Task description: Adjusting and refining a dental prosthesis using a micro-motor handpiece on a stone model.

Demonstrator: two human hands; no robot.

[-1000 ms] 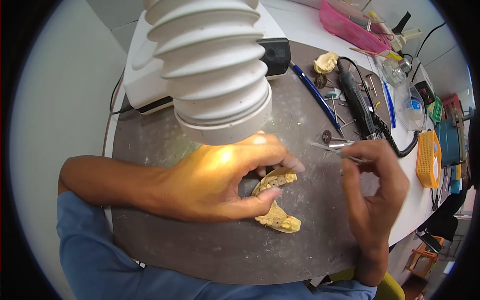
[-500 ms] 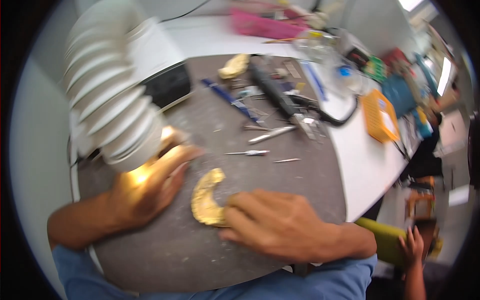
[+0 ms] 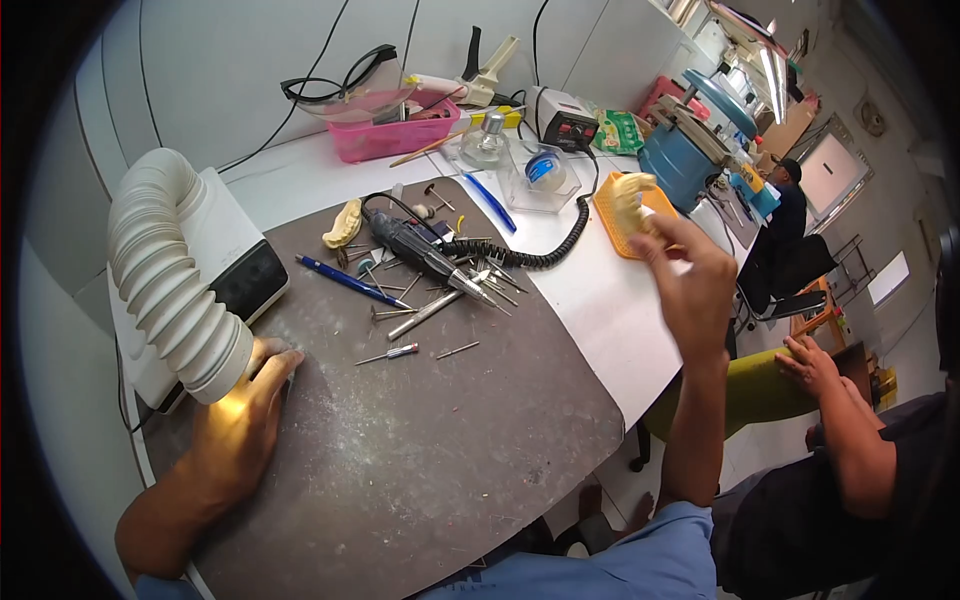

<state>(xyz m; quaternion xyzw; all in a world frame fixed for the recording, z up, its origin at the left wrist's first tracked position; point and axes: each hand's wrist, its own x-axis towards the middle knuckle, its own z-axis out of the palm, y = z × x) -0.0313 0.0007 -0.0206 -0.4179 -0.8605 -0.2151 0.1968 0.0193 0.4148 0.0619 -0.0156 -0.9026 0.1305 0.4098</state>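
My right hand [image 3: 694, 285] is raised at the right, over the white tabletop. It pinches a pale yellow, horseshoe-shaped dental cast [image 3: 630, 196] in front of an orange basket [image 3: 607, 222]. At the left, my left hand [image 3: 240, 425] is at the lit mouth of a white ribbed suction hose [image 3: 185, 285]. Its thumb stretches to the right, and some fingers are hidden behind the nozzle. Nothing shows in that hand. A second small cast piece [image 3: 343, 224] lies at the back of the grey mat [image 3: 400, 480], by a dark rotary handpiece [image 3: 415, 250].
Several burs, a blue pen [image 3: 350, 278] and a small screwdriver [image 3: 388, 354] lie on the mat. Behind stand a pink tray [image 3: 390, 135], a glass bottle [image 3: 487, 140] and a control box [image 3: 565, 120] with a coiled cord [image 3: 550, 258]. Another person's arm [image 3: 835, 400] is at the right.
My right hand has lifted the dental cast off the mat and carried it up and right toward the orange basket. My left hand remains by the hose mouth. The view has shifted.
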